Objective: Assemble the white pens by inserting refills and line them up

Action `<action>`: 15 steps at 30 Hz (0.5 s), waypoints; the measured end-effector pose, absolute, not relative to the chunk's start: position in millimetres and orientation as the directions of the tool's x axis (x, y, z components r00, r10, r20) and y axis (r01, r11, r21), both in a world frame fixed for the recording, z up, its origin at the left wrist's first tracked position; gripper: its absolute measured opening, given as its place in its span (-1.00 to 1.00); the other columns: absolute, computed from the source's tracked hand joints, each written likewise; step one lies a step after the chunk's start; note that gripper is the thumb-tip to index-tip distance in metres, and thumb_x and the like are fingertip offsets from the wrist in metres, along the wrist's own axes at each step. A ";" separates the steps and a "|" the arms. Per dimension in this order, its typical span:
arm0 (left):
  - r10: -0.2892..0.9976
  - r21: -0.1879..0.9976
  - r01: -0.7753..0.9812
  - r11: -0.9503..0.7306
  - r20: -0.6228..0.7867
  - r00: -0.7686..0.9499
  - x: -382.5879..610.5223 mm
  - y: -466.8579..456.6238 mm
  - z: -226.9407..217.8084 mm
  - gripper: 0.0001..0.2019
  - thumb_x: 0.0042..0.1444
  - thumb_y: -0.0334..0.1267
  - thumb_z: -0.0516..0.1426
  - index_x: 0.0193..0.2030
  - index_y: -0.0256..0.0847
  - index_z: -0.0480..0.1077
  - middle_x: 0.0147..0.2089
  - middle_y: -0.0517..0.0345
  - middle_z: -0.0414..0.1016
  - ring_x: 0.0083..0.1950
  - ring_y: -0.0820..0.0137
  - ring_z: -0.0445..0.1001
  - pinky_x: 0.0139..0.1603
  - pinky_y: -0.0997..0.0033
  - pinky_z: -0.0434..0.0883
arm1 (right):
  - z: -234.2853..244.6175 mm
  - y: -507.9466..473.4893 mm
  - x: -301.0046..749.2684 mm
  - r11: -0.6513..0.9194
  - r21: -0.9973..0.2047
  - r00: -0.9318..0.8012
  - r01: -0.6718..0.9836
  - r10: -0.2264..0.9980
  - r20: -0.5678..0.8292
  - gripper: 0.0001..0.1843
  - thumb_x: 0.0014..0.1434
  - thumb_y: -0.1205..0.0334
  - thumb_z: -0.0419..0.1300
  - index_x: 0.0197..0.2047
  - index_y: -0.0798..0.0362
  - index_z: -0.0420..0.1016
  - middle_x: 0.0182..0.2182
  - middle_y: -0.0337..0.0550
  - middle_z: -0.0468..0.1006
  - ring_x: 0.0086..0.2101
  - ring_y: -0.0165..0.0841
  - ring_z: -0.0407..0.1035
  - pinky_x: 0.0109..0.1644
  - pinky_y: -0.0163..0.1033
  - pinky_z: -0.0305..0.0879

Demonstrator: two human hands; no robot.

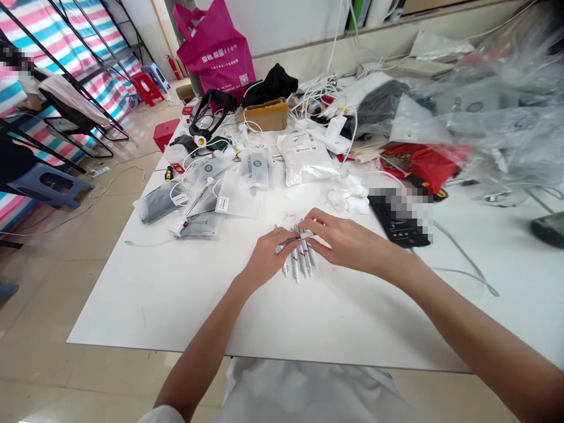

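A white desk (374, 329) stands on a glossy floor (66, 294) of beige tiles, bright with reflected light at the lower left. Behind the desk rises a pale wall (286, 23) with a ledge (304, 50) along it. At the left, sheeting (100, 23) striped in pink, blue and white hangs behind a dark metal frame (108, 61). Near it stand a black chair (66, 123) draped with a pale cloth (74, 97), a blue-grey stool (48, 185), and farther back a red stool (147, 88) just beside a fire extinguisher (174, 67).

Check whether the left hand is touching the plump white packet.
Apart. The head view shows white tabletop between the left hand and the packet, which lies farther back.
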State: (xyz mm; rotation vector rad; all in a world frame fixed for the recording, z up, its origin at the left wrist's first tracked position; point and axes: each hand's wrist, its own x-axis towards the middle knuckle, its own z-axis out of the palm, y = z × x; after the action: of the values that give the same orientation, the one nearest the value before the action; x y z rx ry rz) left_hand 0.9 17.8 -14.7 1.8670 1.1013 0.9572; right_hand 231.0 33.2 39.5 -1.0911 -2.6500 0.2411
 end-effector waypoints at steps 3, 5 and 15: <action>0.935 0.919 0.285 -0.273 0.184 0.303 -0.1 15.9 -6.4 -0.76 0.44 -0.08 0.19 0.05 -0.12 0.59 -0.11 0.03 0.66 -0.09 0.26 0.59 -0.15 0.35 0.46 | 79.7 44.0 218.3 0.685 -0.322 -0.688 0.654 0.715 0.125 -0.80 0.37 0.37 0.20 0.03 0.02 0.53 -0.11 -0.08 0.67 -0.31 -0.30 0.55 -0.32 -0.24 0.27; 0.936 0.950 0.194 -0.246 0.181 0.303 -1.4 15.2 -2.2 -0.73 0.46 -0.04 0.15 0.06 -0.14 0.56 -0.12 0.02 0.65 -0.09 0.26 0.60 -0.10 0.33 0.46 | 101.8 52.1 208.4 0.650 -0.386 -0.663 0.655 0.739 0.119 -0.79 0.33 0.30 0.29 0.02 -0.04 0.54 -0.18 -0.17 0.71 -0.32 -0.30 0.56 -0.33 -0.26 0.25; 0.960 0.990 -0.044 -0.130 0.137 0.244 0.5 13.2 -5.3 -0.58 0.46 0.15 0.10 0.11 -0.16 0.46 -0.24 0.10 0.43 -0.25 0.37 0.36 -0.22 0.37 0.35 | 107.2 73.7 187.5 0.591 -0.625 -0.587 0.510 0.770 0.250 -0.73 0.34 0.15 0.31 0.08 -0.06 0.48 -0.19 -0.18 0.70 -0.29 -0.31 0.55 -0.24 -0.27 0.34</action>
State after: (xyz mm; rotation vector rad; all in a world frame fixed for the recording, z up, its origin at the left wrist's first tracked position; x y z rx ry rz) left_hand 0.5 13.2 -5.3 1.3939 0.9365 1.1305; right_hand 187.5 73.7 107.2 -1.0166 -2.3163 0.6863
